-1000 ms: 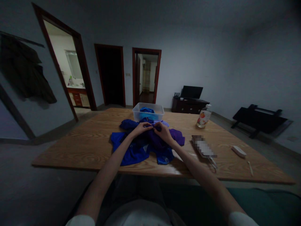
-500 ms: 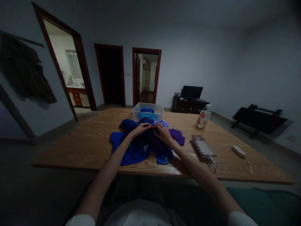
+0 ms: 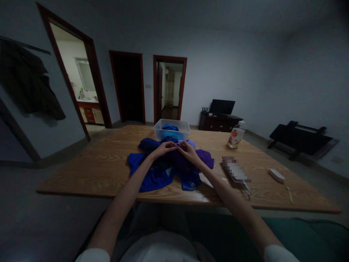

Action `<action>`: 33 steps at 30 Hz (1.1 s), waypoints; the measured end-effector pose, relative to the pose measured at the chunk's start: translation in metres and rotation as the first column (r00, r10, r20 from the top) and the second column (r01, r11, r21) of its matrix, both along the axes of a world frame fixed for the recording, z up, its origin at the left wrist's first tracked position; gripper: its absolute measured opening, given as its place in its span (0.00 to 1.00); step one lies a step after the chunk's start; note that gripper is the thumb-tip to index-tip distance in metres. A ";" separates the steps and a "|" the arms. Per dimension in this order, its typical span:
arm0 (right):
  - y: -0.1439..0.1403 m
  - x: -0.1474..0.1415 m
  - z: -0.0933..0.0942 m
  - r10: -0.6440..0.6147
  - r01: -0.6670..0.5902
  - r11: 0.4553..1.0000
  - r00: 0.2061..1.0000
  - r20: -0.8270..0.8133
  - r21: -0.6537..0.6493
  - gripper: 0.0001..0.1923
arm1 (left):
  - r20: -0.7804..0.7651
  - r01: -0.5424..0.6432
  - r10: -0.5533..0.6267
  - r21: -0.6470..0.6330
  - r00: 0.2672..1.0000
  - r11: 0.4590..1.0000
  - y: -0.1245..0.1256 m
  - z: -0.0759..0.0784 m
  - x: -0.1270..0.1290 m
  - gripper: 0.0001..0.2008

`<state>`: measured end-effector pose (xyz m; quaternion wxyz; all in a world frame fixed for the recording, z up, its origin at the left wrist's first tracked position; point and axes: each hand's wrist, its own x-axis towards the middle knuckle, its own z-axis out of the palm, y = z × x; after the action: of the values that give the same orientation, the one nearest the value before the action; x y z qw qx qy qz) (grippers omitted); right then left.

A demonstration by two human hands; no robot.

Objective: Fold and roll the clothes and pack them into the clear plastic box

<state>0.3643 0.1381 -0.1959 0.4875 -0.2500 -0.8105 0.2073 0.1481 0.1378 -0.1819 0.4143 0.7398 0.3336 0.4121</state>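
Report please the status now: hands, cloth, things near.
Left hand and right hand both pinching blue cloth on table. Clear tub just behind. Bottle apart, right.

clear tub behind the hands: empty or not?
Not empty. The clear tub has no lid, and bunched blue cloth shows inside above its rim.

I can read no text anywhere. The bottle right of centre carries a label with a fruit picture, but its lettering is too small and dim. The flat object at lower right is pixelated.
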 end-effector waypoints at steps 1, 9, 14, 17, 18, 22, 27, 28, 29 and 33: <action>0.001 0.001 -0.001 0.005 -0.005 1.000 1.000 0.005 0.001 0.14 | -0.001 -0.006 0.006 0.005 1.000 1.000 0.000 0.000 0.000 0.27; 0.001 0.002 -0.002 -0.040 0.038 0.997 0.999 0.036 0.061 0.09 | -0.022 -0.046 0.046 0.003 0.999 0.999 0.005 -0.003 0.002 0.28; -0.001 -0.002 -0.005 -0.109 0.099 0.985 0.992 0.061 0.142 0.09 | -0.051 -0.023 0.022 -0.004 0.998 1.000 0.004 -0.004 0.001 0.30; -0.002 -0.004 -0.007 -0.131 0.112 0.974 0.988 0.085 0.194 0.08 | -0.074 -0.009 0.008 -0.008 0.997 1.000 0.004 -0.004 0.000 0.31; -0.002 -0.004 -0.007 -0.140 0.119 0.970 0.986 0.091 0.212 0.08 | -0.080 -0.002 0.001 -0.013 0.997 1.000 0.005 -0.004 0.000 0.31; -0.005 -0.002 -0.008 -0.206 0.163 0.945 0.970 0.128 0.284 0.07 | -0.077 -0.009 0.007 -0.020 0.997 1.000 0.007 -0.006 0.000 0.31; -0.008 0.002 -0.010 -0.291 0.179 0.904 0.922 0.256 0.387 0.07 | -0.075 -0.009 0.007 -0.021 0.997 1.000 0.008 -0.006 -0.001 0.30; -0.009 0.003 -0.010 -0.298 0.177 0.901 0.916 0.270 0.395 0.07 | -0.073 -0.003 0.001 -0.023 0.997 1.000 0.007 -0.005 -0.001 0.30; -0.009 0.003 -0.010 -0.299 0.176 0.902 0.913 0.277 0.395 0.07 | -0.069 0.002 -0.004 -0.022 0.998 1.000 0.007 -0.005 -0.001 0.29; -0.010 0.001 -0.005 -0.246 0.183 0.934 0.952 0.181 0.308 0.07 | -0.020 -0.002 0.002 0.001 1.000 1.000 0.007 -0.005 -0.001 0.28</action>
<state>0.3649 0.1281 -0.2009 0.4472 -0.2849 -0.8478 0.0040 0.1470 0.1451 -0.1870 0.4100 0.7438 0.3383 0.4053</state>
